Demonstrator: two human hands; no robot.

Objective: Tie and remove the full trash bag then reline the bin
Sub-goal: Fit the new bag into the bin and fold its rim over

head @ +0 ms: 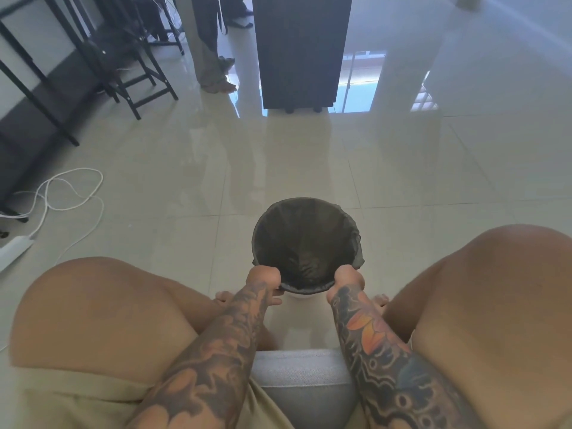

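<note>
Both hands, the left hand (263, 277) and the right hand (346, 277), gripped the near rim of the black bag (305, 243) lining the bin (301, 296) on the tiled floor (185, 196); an even, matched pull would likely keep that thin liner from tearing.

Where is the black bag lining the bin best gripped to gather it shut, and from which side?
Grip the bag at its folded-over edge on the bin rim, coming from above at the near side. The mouth is stretched wide open around the round rim, so only that edge offers loose film. The left hand and right hand already hold it there.
</note>
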